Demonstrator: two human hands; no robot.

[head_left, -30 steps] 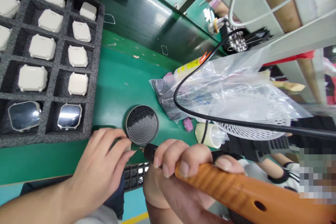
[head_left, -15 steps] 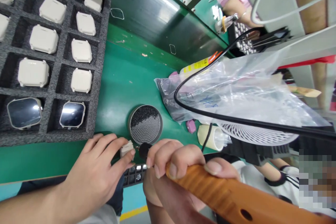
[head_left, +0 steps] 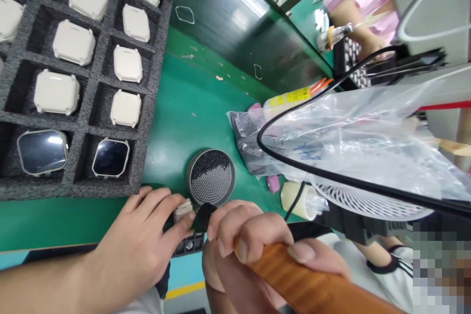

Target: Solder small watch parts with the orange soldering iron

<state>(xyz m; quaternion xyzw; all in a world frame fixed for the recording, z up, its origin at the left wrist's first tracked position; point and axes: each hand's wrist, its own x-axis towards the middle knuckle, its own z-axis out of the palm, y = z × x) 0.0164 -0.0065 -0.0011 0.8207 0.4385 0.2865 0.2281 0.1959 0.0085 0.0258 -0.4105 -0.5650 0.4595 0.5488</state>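
My left hand (head_left: 142,240) pinches a small off-white watch case (head_left: 182,210) between thumb and fingers, at the front edge of the green table. My right hand (head_left: 253,230) is wrapped round the orange handle of an electric screwdriver (head_left: 316,279). The tool's black nose points left at the watch case. Its tip is too small to tell whether it touches the case. Just behind both hands stands a round grey dish (head_left: 211,179) with a perforated plate, partly covered in tiny black screws.
A dark foam tray (head_left: 154,108) of watch cases, two with dark screens up, lies left. To the right are a clear plastic bag (head_left: 349,132), a black cable (head_left: 331,171), a cream cup (head_left: 298,201) and a white fan grille (head_left: 371,201). Another person's arm (head_left: 349,24) shows beyond.
The whole view has shifted, so the tray and dish appear farther right. Both hands keep their holds, with the screwdriver's nose still beside the watch case.
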